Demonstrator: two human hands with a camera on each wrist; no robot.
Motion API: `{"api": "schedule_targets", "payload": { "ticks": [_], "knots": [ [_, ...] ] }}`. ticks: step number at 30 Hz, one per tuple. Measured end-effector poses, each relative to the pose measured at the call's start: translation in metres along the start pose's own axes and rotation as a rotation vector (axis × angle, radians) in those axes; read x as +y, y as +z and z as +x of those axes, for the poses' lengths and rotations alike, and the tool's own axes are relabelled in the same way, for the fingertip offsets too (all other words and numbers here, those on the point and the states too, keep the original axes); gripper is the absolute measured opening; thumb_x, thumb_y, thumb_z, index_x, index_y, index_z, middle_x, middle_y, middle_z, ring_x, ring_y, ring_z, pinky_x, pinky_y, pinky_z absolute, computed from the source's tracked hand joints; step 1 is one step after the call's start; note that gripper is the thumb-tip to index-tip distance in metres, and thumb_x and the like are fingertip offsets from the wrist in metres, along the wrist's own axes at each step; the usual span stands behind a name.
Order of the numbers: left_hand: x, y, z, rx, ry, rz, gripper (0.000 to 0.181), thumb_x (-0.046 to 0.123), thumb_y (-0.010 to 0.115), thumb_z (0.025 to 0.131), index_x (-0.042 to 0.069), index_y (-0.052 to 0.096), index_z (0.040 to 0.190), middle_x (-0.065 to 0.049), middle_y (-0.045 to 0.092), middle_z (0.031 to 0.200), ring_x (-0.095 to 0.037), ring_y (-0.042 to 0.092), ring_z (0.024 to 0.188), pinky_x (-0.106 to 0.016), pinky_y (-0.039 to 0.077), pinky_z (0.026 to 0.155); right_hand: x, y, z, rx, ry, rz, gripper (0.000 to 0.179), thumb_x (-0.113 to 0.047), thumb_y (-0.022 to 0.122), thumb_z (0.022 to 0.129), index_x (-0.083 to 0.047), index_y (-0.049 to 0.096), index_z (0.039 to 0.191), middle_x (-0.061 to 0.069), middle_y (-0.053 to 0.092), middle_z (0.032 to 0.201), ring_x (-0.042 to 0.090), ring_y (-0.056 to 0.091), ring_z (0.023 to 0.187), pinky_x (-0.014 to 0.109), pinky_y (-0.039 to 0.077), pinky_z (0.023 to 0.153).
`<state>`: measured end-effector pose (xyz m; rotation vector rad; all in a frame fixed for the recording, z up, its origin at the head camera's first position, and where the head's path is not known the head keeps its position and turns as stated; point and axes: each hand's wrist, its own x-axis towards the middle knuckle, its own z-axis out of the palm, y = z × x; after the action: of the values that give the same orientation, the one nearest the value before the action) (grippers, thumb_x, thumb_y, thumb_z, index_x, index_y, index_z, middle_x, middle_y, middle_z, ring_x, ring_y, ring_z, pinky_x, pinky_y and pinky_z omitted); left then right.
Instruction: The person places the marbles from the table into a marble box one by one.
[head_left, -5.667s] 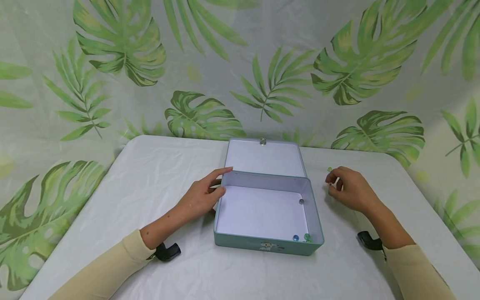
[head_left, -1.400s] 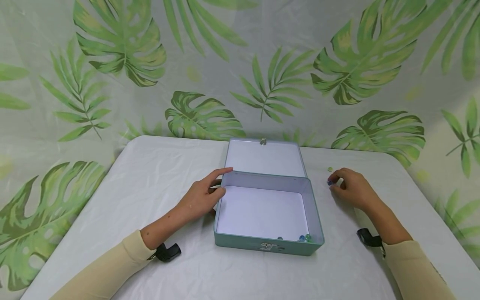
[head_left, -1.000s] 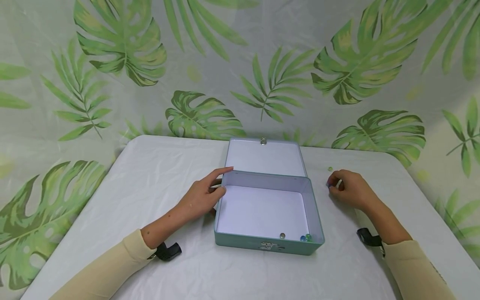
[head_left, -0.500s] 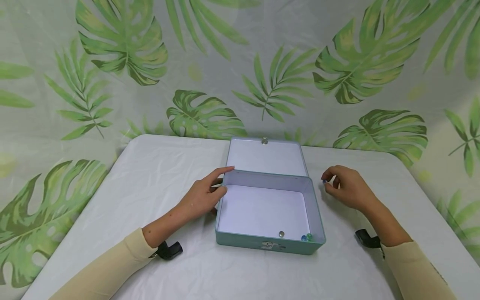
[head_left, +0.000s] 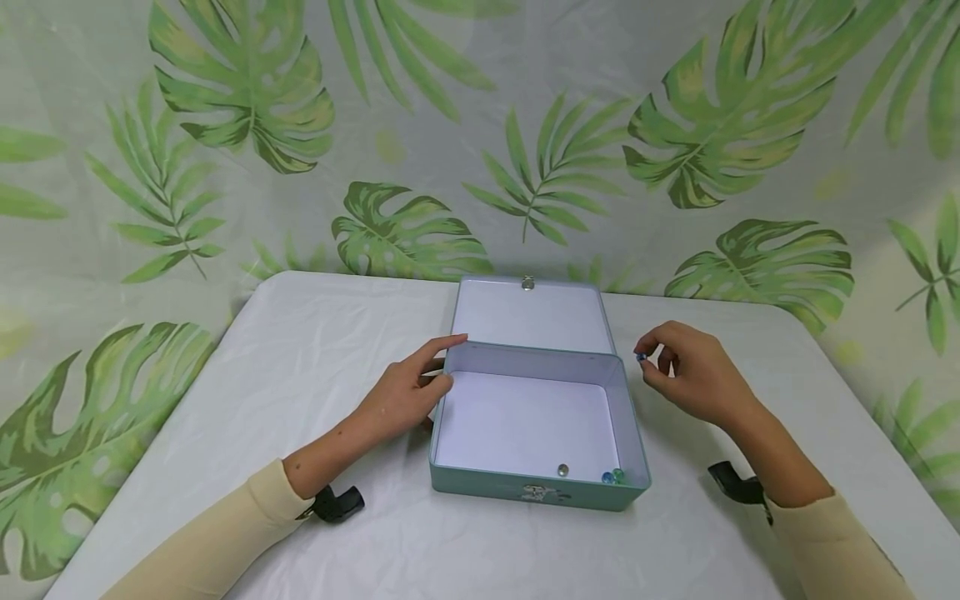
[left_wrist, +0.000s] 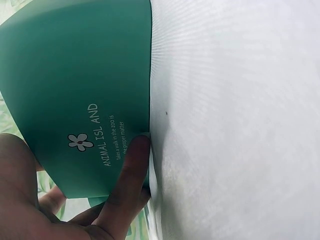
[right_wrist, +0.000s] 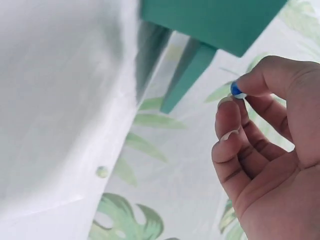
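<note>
A green tin box [head_left: 540,497] stands with its lid [head_left: 528,312] laid open behind it. My left hand [head_left: 405,392] holds the box at its left back corner; in the left wrist view, fingers [left_wrist: 132,160] lie against the printed outer wall. My right hand [head_left: 693,375] pinches a blue marble [right_wrist: 236,89] between thumb and fingertip, above the table to the right of the box. Inside, near the front wall, lie a grey marble [head_left: 562,470], a blue marble [head_left: 607,477] and a green marble [head_left: 618,476].
A pale green marble [right_wrist: 102,172] lies on the white-covered table, seen in the right wrist view; my right hand hides it in the head view. A leaf-patterned cloth [head_left: 405,233] hangs behind the table. Black wrist cameras [head_left: 337,504] sit under both forearms.
My right hand has lifted the blue marble and shifted left towards the box. The grey marble rolled from the box's right side to its front earlier. My left hand keeps its place.
</note>
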<state>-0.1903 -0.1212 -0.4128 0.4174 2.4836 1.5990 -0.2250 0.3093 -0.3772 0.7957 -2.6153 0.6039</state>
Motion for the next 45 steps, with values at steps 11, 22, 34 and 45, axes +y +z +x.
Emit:
{"api": "schedule_targets", "payload": {
  "ticks": [11,22,34,45],
  "knots": [
    [0.000,0.000,0.000,-0.001,-0.004,0.000,0.059,0.024,0.052,0.104,0.047,0.046,0.158,-0.011,0.055,0.156,-0.028,0.059,0.138,-0.042,0.062,0.061,-0.031,-0.010,0.001,0.020,-0.050,0.066,0.027,0.005,0.079,0.084,-0.016,0.073,0.101,-0.010,0.066,0.092,0.010,0.055,0.071,0.020,0.045,0.061],
    [0.001,0.000,0.001,-0.002,-0.006,-0.001,0.058,0.025,0.053,0.104,0.051,0.046,0.156,-0.010,0.055,0.156,-0.028,0.062,0.133,-0.043,0.062,0.062,-0.042,-0.012,0.002,-0.066,-0.123,0.140,0.030,0.002,0.077,0.085,-0.022,0.071,0.100,-0.008,0.068,0.093,0.008,0.056,0.072,0.021,0.046,0.060],
    [0.001,0.000,0.001,0.003,-0.006,-0.005,0.058,0.024,0.053,0.104,0.048,0.047,0.157,-0.011,0.054,0.157,-0.032,0.057,0.141,-0.043,0.063,0.062,-0.047,-0.015,0.001,-0.175,-0.241,0.229,0.034,0.005,0.080,0.082,-0.025,0.070,0.097,-0.019,0.062,0.089,0.007,0.057,0.071,0.024,0.048,0.057],
    [0.000,0.001,0.002,0.009,-0.024,-0.004,0.057,0.026,0.052,0.104,0.050,0.047,0.156,-0.006,0.056,0.155,-0.024,0.060,0.136,-0.044,0.063,0.062,-0.029,-0.013,0.003,-0.019,-0.142,0.137,0.031,0.007,0.079,0.083,-0.019,0.072,0.099,-0.014,0.067,0.093,0.008,0.057,0.072,0.023,0.047,0.057]
  ]
}}
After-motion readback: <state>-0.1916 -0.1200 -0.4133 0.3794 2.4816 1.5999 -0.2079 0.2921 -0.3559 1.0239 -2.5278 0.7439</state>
